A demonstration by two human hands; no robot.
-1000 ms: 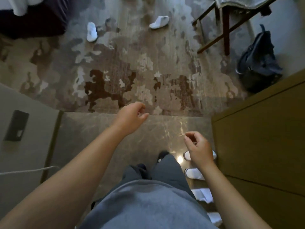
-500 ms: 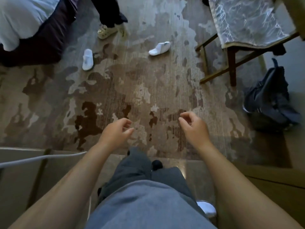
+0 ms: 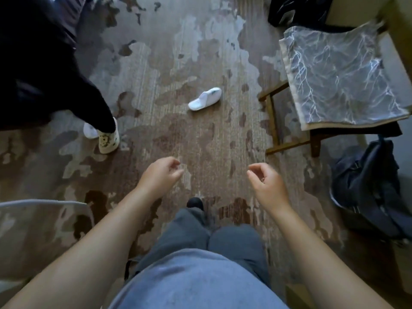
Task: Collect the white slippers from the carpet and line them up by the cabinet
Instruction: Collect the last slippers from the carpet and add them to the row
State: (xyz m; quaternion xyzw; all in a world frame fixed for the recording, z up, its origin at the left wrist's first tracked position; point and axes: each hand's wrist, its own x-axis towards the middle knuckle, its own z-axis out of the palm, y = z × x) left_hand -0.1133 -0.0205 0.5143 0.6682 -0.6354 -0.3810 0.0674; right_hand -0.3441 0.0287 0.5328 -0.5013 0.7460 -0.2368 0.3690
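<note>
Hands [image 3: 211, 177] empty, loosely curled; white slipper [image 3: 205, 98] lies ahead on carpet [image 3: 200, 52]

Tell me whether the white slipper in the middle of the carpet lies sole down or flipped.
Sole down. The white slipper lies flat on the carpet, its strap and open footbed facing up, untouched by either hand.

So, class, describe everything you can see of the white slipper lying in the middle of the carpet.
The white slipper is a soft, cloth-looking slip-on with a closed toe band and an open heel. It lies alone on the patterned carpet, sole down, set diagonally with the toe end towards the stool. A small dark mark shows on its upper. Nothing touches it but the carpet; both hands are short of it and empty.
</note>
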